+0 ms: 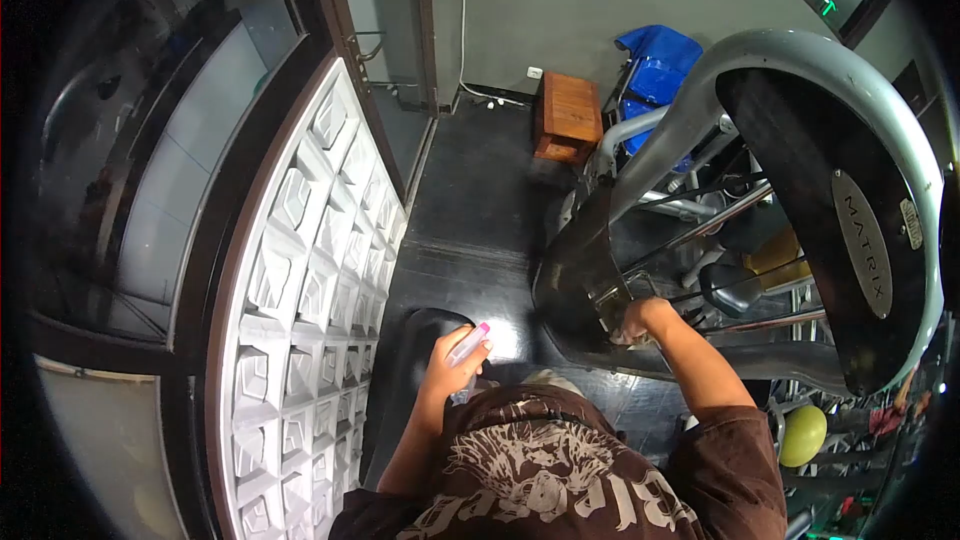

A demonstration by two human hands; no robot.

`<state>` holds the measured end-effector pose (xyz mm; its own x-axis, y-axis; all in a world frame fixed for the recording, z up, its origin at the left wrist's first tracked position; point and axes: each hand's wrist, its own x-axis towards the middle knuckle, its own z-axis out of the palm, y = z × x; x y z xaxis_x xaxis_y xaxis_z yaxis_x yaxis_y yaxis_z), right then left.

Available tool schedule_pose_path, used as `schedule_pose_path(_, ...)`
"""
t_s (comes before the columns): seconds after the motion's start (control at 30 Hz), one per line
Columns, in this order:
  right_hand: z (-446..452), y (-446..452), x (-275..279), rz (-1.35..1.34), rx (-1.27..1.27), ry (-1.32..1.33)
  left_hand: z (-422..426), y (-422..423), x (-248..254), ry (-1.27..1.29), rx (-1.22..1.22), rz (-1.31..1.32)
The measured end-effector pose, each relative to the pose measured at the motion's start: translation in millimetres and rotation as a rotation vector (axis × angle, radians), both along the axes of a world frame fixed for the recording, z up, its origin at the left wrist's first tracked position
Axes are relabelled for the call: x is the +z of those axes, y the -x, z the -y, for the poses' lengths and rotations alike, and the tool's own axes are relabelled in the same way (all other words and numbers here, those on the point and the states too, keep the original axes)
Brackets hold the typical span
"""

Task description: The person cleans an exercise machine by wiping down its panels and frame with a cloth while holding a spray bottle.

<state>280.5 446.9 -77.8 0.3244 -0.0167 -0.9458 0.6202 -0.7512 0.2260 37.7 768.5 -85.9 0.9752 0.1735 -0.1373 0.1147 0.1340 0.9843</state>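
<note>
My left hand point(445, 372) is wrapped round a clear plastic bottle point(464, 348) with a pink top, held in front of my body. The bottle's lower part is partly hidden by my fingers. My right arm reaches out to the gym machine point(585, 270) marked MATRIX. Low on its dark housing, beside a metal frame, my right hand point(645, 320) is closed. Something pale shows under its fingers, too small to name. Behind the left hand lies a black padded seat point(430, 330).
White panels with raised blocks point(300, 280) line the left side by a dark-framed glass door. A wooden box point(568, 118) and blue folded seats point(660, 65) stand by the far wall. The machine's grey tube frame point(800, 45) arches at right, near a green ball point(803, 436).
</note>
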Motion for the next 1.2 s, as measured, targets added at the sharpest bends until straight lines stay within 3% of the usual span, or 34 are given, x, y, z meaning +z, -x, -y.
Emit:
schedule_pose_path(0.07, -38, 0, 56, 0.010, -0.103, -0.124, -1, -2, -6, 0.007, -0.018, -0.007)
schedule_pose_path(0.13, -33, -8, 44, 0.332, -0.156, -0.397, 0, -2, -11, 0.041, -0.046, -0.023)
schedule_pose_path(0.17, -30, -13, 35, 0.472, -0.302, -0.530, 2, -3, -11, 0.032, -0.052, -0.021)
schedule_pose_path(0.23, -46, 0, 64, 0.683, -0.342, -0.594, 3, -7, -3, 0.010, -0.057, -0.006)
schedule_pose_path(0.3, -36, -1, 56, 0.612, -0.254, -0.413, 5, -10, 3, 0.004, -0.058, 0.024)
schedule_pose_path(0.37, -29, -2, 46, 0.379, -0.194, -0.176, 3, -7, 4, -0.021, -0.062, 0.009)
schedule_pose_path(0.43, -37, 13, 65, 0.222, -0.168, -0.039, 1, -6, 2, 0.000, -0.048, 0.008)
schedule_pose_path(0.57, -27, -10, 37, 0.181, -0.153, -0.339, -2, -5, -8, 0.029, -0.044, 0.042)
schedule_pose_path(0.6, -27, -4, 54, 0.296, -0.401, -0.553, -2, -6, -2, 0.020, -0.044, 0.039)
schedule_pose_path(0.7, -34, 5, 49, 0.715, -0.216, -0.407, -1, -10, -3, 0.027, -0.061, 0.023)
schedule_pose_path(0.8, -28, 9, 34, 0.552, -0.214, -0.271, -2, -10, -6, 0.011, -0.075, 0.030)
schedule_pose_path(0.9, -29, 11, 44, 0.085, -0.194, -0.021, 1, -10, -2, 0.029, -0.052, 0.029)
schedule_pose_path(1.1, -38, 1, 55, 0.650, -0.268, -0.493, 10, -16, -4, 0.043, -0.062, 0.018)
schedule_pose_path(1.2, -32, -1, 56, 0.584, -0.286, -0.486, 12, -21, 7, 0.053, -0.090, 0.046)
